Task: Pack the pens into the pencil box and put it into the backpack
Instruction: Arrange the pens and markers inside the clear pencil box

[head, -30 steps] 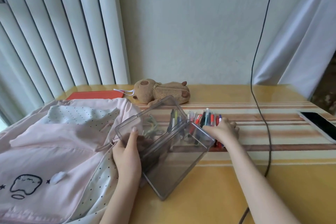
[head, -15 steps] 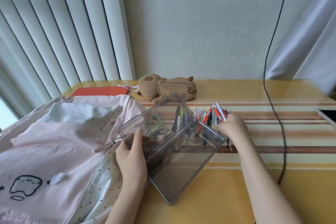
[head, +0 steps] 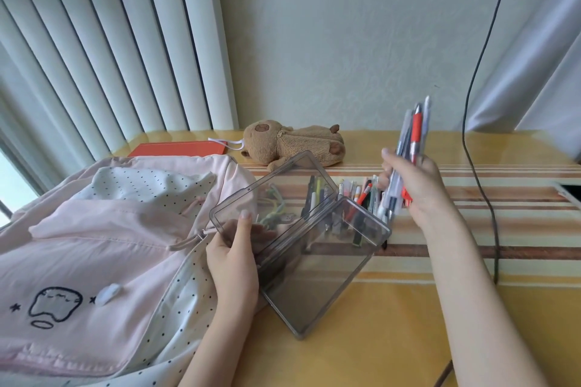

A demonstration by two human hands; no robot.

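Pens filled the right hand (head: 412, 185), which was clenched around a bundle of pens (head: 408, 148) held upright above the yellow striped counter (head: 377, 339), right of centre in the head view; a red pen stood out among grey and clear ones, their tips pointing toward the top of the frame. Just below and left of that hand, more loose pens (head: 355, 195) lay on the counter behind the transparent grey plastic pencil box (head: 314, 276). The box stood open at centre frame, one half flat on the counter, the other half raised at a slant. The left hand (head: 234, 261) gripped that box at its left edge, thumb laid against the inner face of the raised half. A few pens and a greenish cord showed through the clear wall. Touching the box on the left, a pale pink fabric backpack (head: 94, 245) with polka-dot lining sprawled across the lower left of the frame. Behind it lay a flat red notebook (head: 179, 149), and a brown plush animal pouch (head: 292, 144) rested against the wall at centre. A black cable (head: 471, 141) hung down the right side, and a phone's edge (head: 570, 193) showed at the far right.
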